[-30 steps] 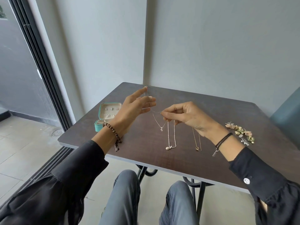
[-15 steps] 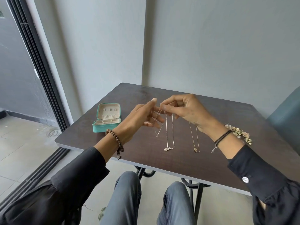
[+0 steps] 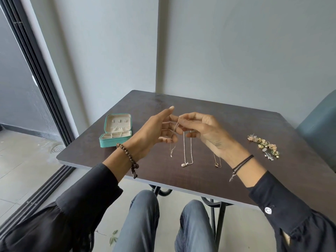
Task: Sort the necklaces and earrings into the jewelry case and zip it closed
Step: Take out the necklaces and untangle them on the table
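Meeting above the middle of the worktop [image 3: 181, 180], the two hands have closed the gap that lay between them a second ago: the right hand [image 3: 205, 131] pinches the top of a thin necklace [image 3: 172, 142], and the left hand [image 3: 154, 131], fingers spread, has the chain looped across them, its small pendant dangling just over the wood. That reads as gathering the chain up for the case, so the sorting has barely begun. Two more necklaces [image 3: 188, 153] lie flat just beneath the hands, a heap of earrings [image 3: 263, 145] sits well apart to the right, and the open teal jewelry case [image 3: 116, 131] stands near the left edge with bare wood between it and the hands.
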Available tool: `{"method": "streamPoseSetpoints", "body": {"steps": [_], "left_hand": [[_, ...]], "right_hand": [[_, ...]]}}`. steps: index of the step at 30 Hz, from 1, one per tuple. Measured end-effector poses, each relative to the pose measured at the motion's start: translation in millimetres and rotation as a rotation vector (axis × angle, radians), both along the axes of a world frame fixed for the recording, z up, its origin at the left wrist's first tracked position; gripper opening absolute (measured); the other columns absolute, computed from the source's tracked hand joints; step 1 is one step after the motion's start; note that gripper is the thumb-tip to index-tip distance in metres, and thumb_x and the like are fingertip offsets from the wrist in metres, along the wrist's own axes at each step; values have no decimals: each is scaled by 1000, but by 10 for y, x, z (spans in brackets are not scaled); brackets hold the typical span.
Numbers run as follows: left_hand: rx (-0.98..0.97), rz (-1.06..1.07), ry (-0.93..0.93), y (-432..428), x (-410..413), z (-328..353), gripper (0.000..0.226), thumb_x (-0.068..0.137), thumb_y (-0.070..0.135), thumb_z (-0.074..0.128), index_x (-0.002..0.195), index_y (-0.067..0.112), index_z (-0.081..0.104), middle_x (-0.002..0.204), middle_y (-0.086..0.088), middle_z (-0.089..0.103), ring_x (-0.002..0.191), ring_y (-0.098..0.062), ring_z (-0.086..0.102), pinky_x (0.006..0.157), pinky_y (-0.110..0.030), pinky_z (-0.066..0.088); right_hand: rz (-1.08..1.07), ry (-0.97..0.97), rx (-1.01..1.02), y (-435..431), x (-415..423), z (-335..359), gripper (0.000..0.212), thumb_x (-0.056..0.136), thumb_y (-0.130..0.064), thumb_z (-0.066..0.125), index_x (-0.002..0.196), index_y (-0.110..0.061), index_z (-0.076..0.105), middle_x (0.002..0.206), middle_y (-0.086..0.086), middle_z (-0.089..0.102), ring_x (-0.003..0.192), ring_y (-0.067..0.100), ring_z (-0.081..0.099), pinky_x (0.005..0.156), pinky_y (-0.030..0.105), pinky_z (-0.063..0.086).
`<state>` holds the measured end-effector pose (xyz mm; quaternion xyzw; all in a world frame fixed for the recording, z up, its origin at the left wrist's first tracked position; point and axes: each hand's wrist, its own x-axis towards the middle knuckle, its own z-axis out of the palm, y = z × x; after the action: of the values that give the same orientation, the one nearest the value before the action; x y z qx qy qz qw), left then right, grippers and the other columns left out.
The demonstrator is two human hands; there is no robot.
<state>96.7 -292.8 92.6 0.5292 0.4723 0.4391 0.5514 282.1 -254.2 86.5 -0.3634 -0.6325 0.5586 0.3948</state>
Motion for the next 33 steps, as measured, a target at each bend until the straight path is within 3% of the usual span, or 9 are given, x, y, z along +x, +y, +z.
{"method": "streamPoseSetpoints", "body": {"steps": [5,8,11,15,19,22,28,33], "left_hand": [[-28,29,-62,7,6,41,31,99,46,54,95,19,70,71,3,56,72,-15,61,91,-40,48],[-54,48,-119,13,-8,78,25,95,41,60,82,23,72,71,5,56,77,-14,62,103,-42,47],[-82,50,-213,15,-33,100,22,94,36,63,81,22,73,74,4,59,81,-17,62,105,-44,48],[-117,47,-346,2,-53,122,23,95,32,61,91,12,72,74,1,60,75,-18,65,95,-38,53],[-102,46,-395,-9,-63,110,25,96,29,60,95,7,71,74,0,62,72,-18,64,95,-37,52],[-66,56,-429,7,-70,67,19,98,22,60,96,6,70,73,0,60,65,-14,59,85,-33,55],[36,45,-255,26,-161,-22,19,99,20,61,101,4,70,72,2,50,58,-9,44,60,-23,46],[92,-2,-150,-6,-192,-26,18,100,21,61,95,6,69,72,1,52,60,-10,42,60,-23,40]], "right_hand": [[41,41,-48,4,32,-25,22,88,-17,77,109,-14,72,101,5,75,90,15,66,74,27,48],[66,12,-40,-9,49,-63,16,90,-14,74,105,-11,73,91,3,70,84,14,64,68,25,48],[60,-23,-32,-29,47,-114,11,90,-10,72,100,-8,74,89,7,69,84,13,64,67,25,48],[67,-69,-5,-69,29,-179,10,90,-5,70,90,-14,74,92,5,71,86,13,66,73,29,48],[86,-74,-15,-94,7,-210,8,91,-6,70,94,-12,73,95,4,71,90,16,66,76,30,49],[102,-60,-23,-97,-18,-179,7,90,-5,70,95,-10,71,93,3,70,90,17,65,77,30,48],[179,171,-141,-29,-51,-26,9,87,-3,62,84,-11,65,78,5,66,90,20,64,87,26,48],[208,253,-197,-7,-119,171,23,91,7,49,80,-7,62,79,9,63,81,20,68,88,29,57]]}}
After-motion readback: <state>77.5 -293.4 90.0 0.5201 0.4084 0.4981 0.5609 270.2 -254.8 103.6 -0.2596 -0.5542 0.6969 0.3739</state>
